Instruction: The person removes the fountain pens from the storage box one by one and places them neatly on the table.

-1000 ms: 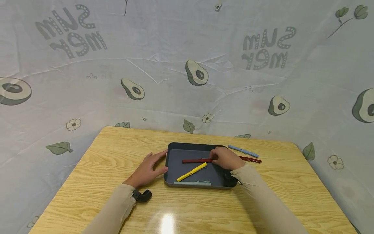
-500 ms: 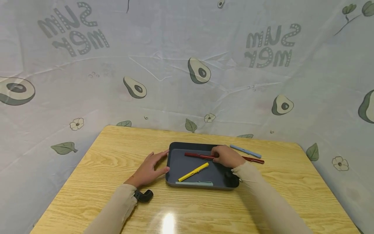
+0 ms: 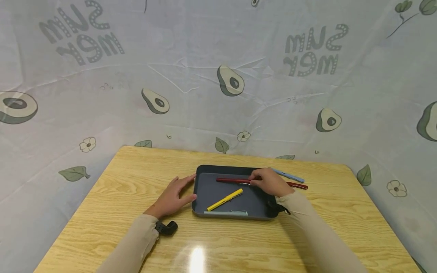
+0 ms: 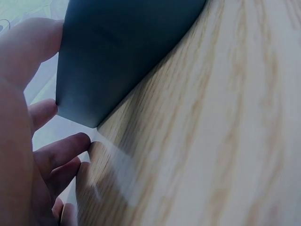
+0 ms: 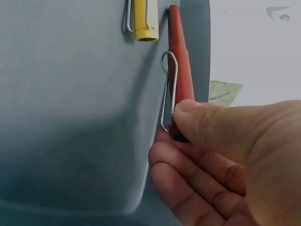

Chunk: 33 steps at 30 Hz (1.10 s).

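Note:
My right hand (image 3: 271, 182) pinches a red pen (image 3: 232, 180) between thumb and fingers, near its clip. The pen points left along the tray's far side; in the right wrist view its silver clip (image 5: 170, 89) shows beside my thumb. Inside the dark grey tray (image 3: 205, 189) a yellow pen (image 3: 224, 200) lies slantwise, and a pale blue pen (image 3: 227, 213) lies along the near wall. My left hand (image 3: 174, 199) touches the tray's left side with fingers spread; the left wrist view shows the thumb and a fingertip against the tray wall (image 4: 113, 56).
Past the tray's right side, another red pen (image 3: 297, 185) and a blue pen (image 3: 288, 175) lie on the wooden table (image 3: 218, 242). A patterned cloth (image 3: 191, 125) hangs behind the table's back edge.
My right hand has moved the red pen away from the yellow one, toward the tray's far wall. My left hand stays at the tray's left side.

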Each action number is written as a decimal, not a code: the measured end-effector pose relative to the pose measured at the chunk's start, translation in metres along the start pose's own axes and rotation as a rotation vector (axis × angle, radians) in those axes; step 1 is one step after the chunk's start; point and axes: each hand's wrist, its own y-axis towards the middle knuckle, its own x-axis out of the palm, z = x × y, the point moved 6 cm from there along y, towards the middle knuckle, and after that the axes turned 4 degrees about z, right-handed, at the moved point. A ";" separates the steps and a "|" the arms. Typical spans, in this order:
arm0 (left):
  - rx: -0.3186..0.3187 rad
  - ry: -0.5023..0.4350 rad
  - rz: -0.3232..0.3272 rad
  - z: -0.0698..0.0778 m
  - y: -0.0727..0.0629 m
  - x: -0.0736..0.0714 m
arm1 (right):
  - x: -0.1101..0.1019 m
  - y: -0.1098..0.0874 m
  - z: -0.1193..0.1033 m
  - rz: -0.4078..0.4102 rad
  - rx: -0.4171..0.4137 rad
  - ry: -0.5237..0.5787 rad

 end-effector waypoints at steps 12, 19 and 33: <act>0.010 0.019 0.003 -0.002 0.001 0.001 | -0.011 -0.012 0.001 0.082 0.035 0.044; 0.007 0.015 0.003 0.000 -0.001 0.001 | -0.013 -0.020 0.004 0.093 0.074 0.048; 0.010 0.025 0.009 0.001 -0.003 0.002 | -0.020 -0.039 0.013 0.175 0.101 0.103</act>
